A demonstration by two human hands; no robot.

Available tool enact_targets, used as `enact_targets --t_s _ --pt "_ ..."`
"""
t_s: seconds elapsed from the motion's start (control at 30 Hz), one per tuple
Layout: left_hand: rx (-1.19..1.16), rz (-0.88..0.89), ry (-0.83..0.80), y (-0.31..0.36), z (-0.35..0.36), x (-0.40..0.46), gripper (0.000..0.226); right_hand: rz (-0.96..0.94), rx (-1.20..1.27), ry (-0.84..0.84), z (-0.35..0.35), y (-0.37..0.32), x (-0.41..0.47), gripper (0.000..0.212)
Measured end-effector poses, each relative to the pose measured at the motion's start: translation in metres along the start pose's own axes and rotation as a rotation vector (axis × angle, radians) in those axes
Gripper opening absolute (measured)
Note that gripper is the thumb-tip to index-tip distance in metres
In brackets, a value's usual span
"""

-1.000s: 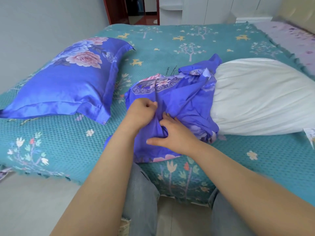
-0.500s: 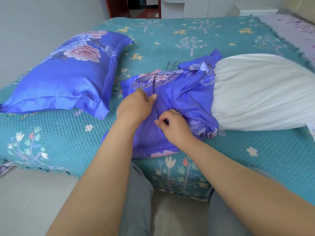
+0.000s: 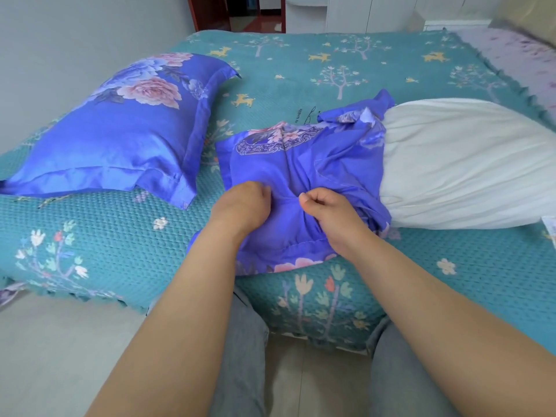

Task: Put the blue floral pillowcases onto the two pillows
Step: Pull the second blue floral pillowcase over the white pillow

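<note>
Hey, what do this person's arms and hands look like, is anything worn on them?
Both forearms are bare all the way to the frame edge, with no sleeves in view. The left hand and right hand wear no gloves, and no rings, watch or bracelets show. Grey trousers cover the legs below.

Left grip (image 3: 245, 203), right grip (image 3: 326, 210) curled

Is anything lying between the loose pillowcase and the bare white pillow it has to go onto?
Nothing visible does. The loose pillowcase, gripped by the left hand and right hand, lies bunched against the near end of the white pillow. The dressed pillow sits apart, to the left.
</note>
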State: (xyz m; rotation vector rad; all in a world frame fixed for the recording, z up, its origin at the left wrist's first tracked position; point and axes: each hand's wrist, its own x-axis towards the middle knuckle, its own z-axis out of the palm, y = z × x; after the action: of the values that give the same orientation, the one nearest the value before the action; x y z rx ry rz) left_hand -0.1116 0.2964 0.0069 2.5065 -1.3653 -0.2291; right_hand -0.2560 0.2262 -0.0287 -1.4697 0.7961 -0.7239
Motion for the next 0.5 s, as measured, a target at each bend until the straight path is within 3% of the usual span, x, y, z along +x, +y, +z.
enact_targets --t_s 0.07,0.17,0.33,0.4,0.5 --pt "0.021 -0.072 -0.014 -0.003 -0.002 0.001 0.055 -0.072 -0.218 -0.030 0.000 -0.003 -0.005 0.026" --pt "-0.008 -0.096 -0.084 -0.002 0.002 0.001 0.051 -0.118 -0.318 -0.059 0.002 -0.004 -0.012 0.027" --pt "-0.456 -0.090 -0.129 -0.009 -0.001 0.004 0.039 -0.107 -0.284 -0.073 0.003 -0.008 -0.016 0.011" --pt "-0.530 -0.081 -0.118 -0.012 -0.005 0.001 0.039 -0.096 -0.270 -0.097 0.005 -0.004 -0.018 0.006" --pt "-0.498 -0.051 -0.088 -0.013 -0.007 0.000 0.038 -0.009 -0.154 -0.182 0.006 -0.001 -0.020 0.042"
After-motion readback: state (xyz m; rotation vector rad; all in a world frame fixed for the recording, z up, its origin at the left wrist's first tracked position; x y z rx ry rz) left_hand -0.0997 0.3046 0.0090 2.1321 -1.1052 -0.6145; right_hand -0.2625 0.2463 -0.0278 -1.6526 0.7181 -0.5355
